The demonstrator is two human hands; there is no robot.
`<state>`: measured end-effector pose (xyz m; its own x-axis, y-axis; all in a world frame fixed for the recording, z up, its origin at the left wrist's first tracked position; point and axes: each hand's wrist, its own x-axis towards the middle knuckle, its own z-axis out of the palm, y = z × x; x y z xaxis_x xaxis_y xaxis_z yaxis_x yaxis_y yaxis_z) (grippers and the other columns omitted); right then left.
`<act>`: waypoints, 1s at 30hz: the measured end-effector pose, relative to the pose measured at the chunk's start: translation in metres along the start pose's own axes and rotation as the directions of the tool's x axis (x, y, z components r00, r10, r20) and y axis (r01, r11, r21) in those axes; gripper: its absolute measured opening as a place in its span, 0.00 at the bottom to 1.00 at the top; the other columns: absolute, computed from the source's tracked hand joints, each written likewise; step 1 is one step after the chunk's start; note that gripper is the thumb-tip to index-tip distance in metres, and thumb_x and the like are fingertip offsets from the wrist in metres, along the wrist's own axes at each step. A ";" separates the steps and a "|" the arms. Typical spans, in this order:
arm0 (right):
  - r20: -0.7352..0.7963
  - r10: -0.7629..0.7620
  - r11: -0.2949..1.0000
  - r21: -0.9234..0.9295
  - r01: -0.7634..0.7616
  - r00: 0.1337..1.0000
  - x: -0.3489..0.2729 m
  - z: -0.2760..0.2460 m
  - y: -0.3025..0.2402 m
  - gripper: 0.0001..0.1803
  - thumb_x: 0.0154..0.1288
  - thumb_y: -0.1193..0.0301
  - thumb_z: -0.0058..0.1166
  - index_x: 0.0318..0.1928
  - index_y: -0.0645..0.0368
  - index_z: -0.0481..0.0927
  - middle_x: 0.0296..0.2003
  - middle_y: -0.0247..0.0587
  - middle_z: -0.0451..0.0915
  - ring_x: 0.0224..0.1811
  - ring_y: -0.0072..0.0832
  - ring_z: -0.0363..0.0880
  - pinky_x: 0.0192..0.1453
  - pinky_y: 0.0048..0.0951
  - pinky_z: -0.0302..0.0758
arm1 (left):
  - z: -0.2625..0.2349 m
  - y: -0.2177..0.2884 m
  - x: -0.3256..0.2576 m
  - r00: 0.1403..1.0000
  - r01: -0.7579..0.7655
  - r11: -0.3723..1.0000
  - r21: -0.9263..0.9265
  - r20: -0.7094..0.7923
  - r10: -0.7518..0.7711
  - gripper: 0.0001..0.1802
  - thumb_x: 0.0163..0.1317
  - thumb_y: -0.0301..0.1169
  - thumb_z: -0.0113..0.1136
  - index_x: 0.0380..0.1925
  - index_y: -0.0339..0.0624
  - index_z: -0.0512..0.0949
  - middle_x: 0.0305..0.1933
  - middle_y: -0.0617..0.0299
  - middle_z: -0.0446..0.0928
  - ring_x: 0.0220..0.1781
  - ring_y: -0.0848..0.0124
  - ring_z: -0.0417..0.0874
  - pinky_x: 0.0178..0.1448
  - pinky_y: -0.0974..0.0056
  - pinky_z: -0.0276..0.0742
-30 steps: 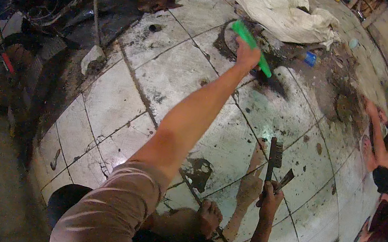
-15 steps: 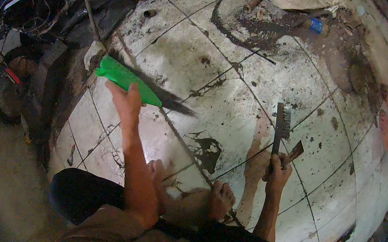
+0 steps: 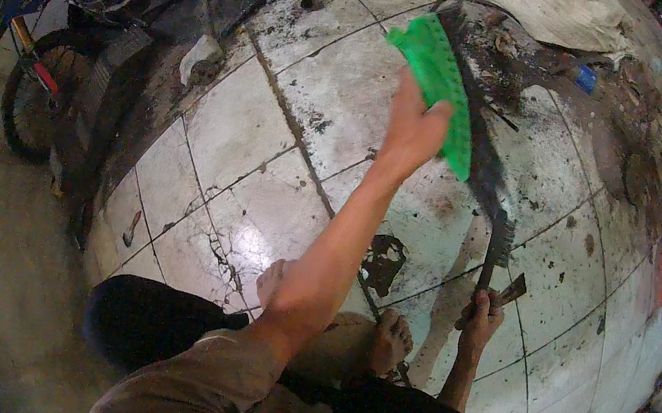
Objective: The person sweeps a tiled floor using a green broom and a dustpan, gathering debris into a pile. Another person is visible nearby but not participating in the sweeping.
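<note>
My left hand [image 3: 416,130] is stretched far forward, its fingers closed on a green plastic broom head [image 3: 440,87]. Dark bristles [image 3: 481,143] fan out from its right side over the dirty tiles; no long handle shows. Lower and to the right, my right hand [image 3: 481,326] grips a dark-handled wire brush [image 3: 496,249], its bristles facing right. A short, flat-ended dark tool [image 3: 513,289], perhaps a scraper, sticks out of the same hand beside the brush. The tips of the broom bristles come close to the wire brush's head.
Dark dirt and debris [image 3: 502,79] lie ahead near a pale sack [image 3: 557,15] and a small blue item [image 3: 585,78]. A spoked wheel [image 3: 15,98] and cluttered frames stand at the left. My bare foot [image 3: 393,340] rests on the white tiles [image 3: 230,143].
My left hand has swept the green broom head forward and to the right across the floor, turning it steeper. The right hand keeps its tools at about the same place; the view has shifted slightly.
</note>
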<state>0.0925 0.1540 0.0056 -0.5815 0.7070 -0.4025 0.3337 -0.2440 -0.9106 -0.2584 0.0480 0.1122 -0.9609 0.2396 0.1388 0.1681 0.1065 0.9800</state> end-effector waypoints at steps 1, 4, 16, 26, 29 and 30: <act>-0.001 -0.022 1.000 -0.011 0.022 1.000 0.000 -0.004 0.006 0.17 0.71 0.59 0.60 0.40 0.62 0.78 0.21 0.27 0.70 0.17 0.14 0.64 0.16 0.23 0.60 | -0.022 0.008 -0.016 1.000 -0.015 0.996 0.092 0.004 0.015 0.38 0.58 0.20 0.57 0.71 0.34 0.62 0.64 0.47 0.74 0.66 0.54 0.76 0.69 0.55 0.70; 0.035 -0.004 0.995 -0.095 0.007 0.999 -0.007 -0.004 -0.002 0.17 0.71 0.61 0.58 0.44 0.65 0.81 0.22 0.26 0.71 0.18 0.15 0.65 0.21 0.22 0.61 | -0.097 -0.031 -0.064 0.971 0.066 0.997 -0.037 -0.228 -0.072 0.32 0.62 0.22 0.58 0.68 0.38 0.68 0.60 0.55 0.77 0.59 0.64 0.78 0.64 0.60 0.74; -0.004 -0.211 0.930 -0.309 0.200 0.977 0.005 -0.028 0.037 0.14 0.70 0.69 0.56 0.48 0.69 0.82 0.33 0.36 0.81 0.34 0.22 0.75 0.40 0.28 0.71 | -0.073 -0.130 0.013 0.969 0.247 0.606 0.756 -0.196 -0.150 0.41 0.54 0.33 0.63 0.66 0.32 0.57 0.58 0.36 0.75 0.55 0.39 0.82 0.58 0.44 0.80; 0.035 -0.152 0.964 -0.216 0.156 0.988 0.000 -0.001 0.011 0.15 0.69 0.65 0.60 0.46 0.67 0.83 0.33 0.36 0.83 0.35 0.22 0.78 0.42 0.27 0.74 | 0.085 -0.074 0.165 0.944 0.302 0.949 0.086 0.115 -0.311 0.42 0.65 0.32 0.58 0.75 0.36 0.51 0.64 0.38 0.73 0.57 0.48 0.81 0.59 0.49 0.79; -0.013 -0.201 0.961 -0.198 0.195 0.979 -0.009 -0.009 0.004 0.15 0.70 0.65 0.59 0.46 0.67 0.83 0.33 0.35 0.83 0.35 0.21 0.76 0.42 0.27 0.73 | 0.060 -0.017 0.170 0.908 0.283 0.958 0.043 0.311 -0.282 0.38 0.69 0.30 0.56 0.77 0.41 0.54 0.65 0.42 0.73 0.56 0.52 0.82 0.56 0.51 0.80; -0.029 -0.242 0.952 -0.201 0.231 0.970 -0.010 -0.011 0.005 0.15 0.70 0.65 0.59 0.46 0.67 0.83 0.34 0.36 0.83 0.36 0.21 0.76 0.42 0.26 0.72 | 0.046 0.003 0.169 0.882 0.257 0.964 0.066 0.393 -0.261 0.37 0.71 0.30 0.55 0.77 0.43 0.55 0.66 0.43 0.73 0.55 0.53 0.82 0.55 0.52 0.81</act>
<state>0.1083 0.1530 0.0060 -0.6233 0.7638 -0.1679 0.3322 0.0643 -0.9410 -0.4101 0.1335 0.1315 -0.8046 0.5626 -0.1898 -0.0698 0.2278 0.9712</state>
